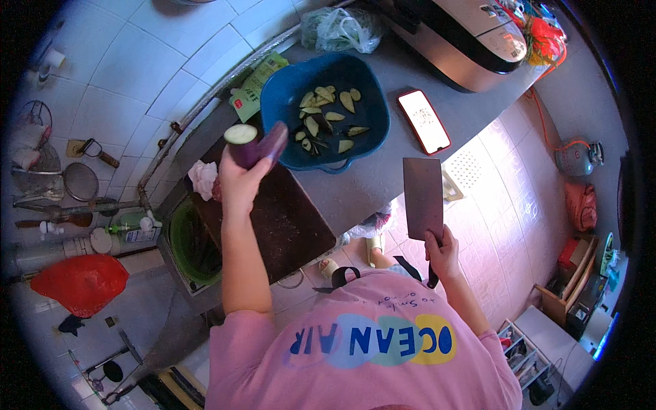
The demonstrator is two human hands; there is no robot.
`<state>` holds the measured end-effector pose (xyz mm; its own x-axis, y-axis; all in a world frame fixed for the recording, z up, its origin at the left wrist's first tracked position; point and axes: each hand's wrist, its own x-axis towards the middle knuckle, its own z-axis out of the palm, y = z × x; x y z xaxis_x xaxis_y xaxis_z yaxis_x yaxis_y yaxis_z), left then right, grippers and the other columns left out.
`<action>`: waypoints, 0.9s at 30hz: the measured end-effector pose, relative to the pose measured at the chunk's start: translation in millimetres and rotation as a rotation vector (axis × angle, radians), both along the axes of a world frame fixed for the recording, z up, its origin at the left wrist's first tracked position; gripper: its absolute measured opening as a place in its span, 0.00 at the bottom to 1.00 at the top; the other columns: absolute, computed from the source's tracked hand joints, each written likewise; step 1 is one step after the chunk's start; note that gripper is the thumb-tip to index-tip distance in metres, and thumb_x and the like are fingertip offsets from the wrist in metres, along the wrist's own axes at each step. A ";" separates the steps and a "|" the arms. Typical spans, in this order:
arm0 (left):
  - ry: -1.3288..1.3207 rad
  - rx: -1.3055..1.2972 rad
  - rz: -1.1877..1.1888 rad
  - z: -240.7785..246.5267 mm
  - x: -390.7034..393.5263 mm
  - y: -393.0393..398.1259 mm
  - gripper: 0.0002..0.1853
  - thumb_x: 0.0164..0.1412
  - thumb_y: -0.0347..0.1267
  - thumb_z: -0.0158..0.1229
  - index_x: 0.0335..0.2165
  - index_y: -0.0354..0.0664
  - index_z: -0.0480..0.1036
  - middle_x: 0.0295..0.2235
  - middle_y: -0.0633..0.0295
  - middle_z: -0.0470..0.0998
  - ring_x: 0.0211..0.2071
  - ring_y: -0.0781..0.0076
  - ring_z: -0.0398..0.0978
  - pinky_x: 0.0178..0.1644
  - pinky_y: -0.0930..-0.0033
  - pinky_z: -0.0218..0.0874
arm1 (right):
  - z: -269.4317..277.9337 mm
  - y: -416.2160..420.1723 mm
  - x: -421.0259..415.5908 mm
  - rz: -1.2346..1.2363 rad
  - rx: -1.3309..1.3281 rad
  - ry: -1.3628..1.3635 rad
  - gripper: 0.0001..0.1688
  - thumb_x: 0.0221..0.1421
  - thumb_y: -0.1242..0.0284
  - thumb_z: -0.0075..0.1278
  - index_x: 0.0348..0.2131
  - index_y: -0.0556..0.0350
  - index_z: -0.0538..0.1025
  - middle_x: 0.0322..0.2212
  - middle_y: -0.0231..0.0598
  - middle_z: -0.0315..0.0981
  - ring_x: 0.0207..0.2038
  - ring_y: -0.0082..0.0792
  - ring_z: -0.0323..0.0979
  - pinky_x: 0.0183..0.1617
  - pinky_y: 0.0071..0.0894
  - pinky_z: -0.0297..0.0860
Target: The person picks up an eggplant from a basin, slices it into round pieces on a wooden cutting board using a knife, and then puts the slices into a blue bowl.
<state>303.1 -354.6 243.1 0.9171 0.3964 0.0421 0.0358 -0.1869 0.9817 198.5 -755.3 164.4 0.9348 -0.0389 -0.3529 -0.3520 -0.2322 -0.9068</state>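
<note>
My left hand (pixel 240 179) grips a cut eggplant (pixel 246 146), its pale round face turned up, above the dark cutting board (pixel 287 225). Beside it another purple eggplant piece (pixel 273 143) slants over the near left rim of a blue plastic basin (pixel 376 128). Several eggplant chunks (pixel 324 95) lie inside the basin. On the right, my right hand (pixel 442 251) holds a cleaver (pixel 423 197) by its handle, blade pointing away from me, over the floor beyond the counter's edge. A pinkish-white lump (pixel 204 179), not clear what, rests at the board's left edge.
A lit phone (pixel 424 122) lies on the counter right of the basin, near a large black and copper-coloured appliance (pixel 461 51). Behind the basin sits a clear plastic bag of greens (pixel 341 28); a green packet (pixel 259 84) leans by the wall. A green bowl (pixel 192 246) stands in the sink.
</note>
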 end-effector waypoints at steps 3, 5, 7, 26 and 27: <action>0.045 0.043 -0.001 13.4 10.1 -13.2 0.29 0.41 0.25 0.66 0.45 0.34 0.67 0.40 0.60 0.74 0.41 0.71 0.72 0.48 0.68 0.61 | 2.3 2.2 -0.5 0.055 -0.056 -0.025 0.08 0.56 0.75 0.50 0.28 0.61 0.67 0.13 0.32 0.65 0.13 0.19 0.63 0.16 0.23 0.58; 0.024 0.134 0.088 9.3 1.6 -4.8 0.29 0.41 0.26 0.65 0.45 0.34 0.67 0.39 0.57 0.75 0.40 0.68 0.73 0.48 0.67 0.61 | -2.1 2.3 -5.1 0.068 -0.062 -0.033 0.09 0.56 0.75 0.50 0.27 0.61 0.67 0.12 0.32 0.66 0.13 0.19 0.63 0.16 0.23 0.59; 0.043 0.252 0.179 8.3 -12.5 6.8 0.29 0.41 0.27 0.65 0.45 0.34 0.67 0.40 0.56 0.75 0.41 0.66 0.74 0.48 0.65 0.62 | -8.3 2.0 -9.2 0.063 -0.064 -0.023 0.09 0.56 0.75 0.50 0.27 0.61 0.66 0.12 0.33 0.66 0.13 0.19 0.63 0.16 0.23 0.59; 0.326 1.159 0.275 -22.8 -23.9 135.4 0.29 0.41 0.32 0.68 0.44 0.38 0.67 0.41 0.51 0.72 0.45 0.49 0.68 0.49 0.55 0.62 | -3.9 48.5 -11.0 0.207 0.112 0.032 0.06 0.58 0.76 0.46 0.33 0.62 0.67 0.15 0.30 0.63 0.14 0.18 0.60 0.15 0.20 0.58; 0.508 1.148 0.261 -30.3 -14.0 128.6 0.29 0.42 0.34 0.69 0.43 0.38 0.67 0.41 0.51 0.72 0.44 0.49 0.68 0.49 0.56 0.62 | -5.6 48.7 -14.3 0.205 0.098 0.030 0.06 0.58 0.76 0.46 0.33 0.62 0.67 0.15 0.30 0.64 0.14 0.18 0.60 0.15 0.20 0.58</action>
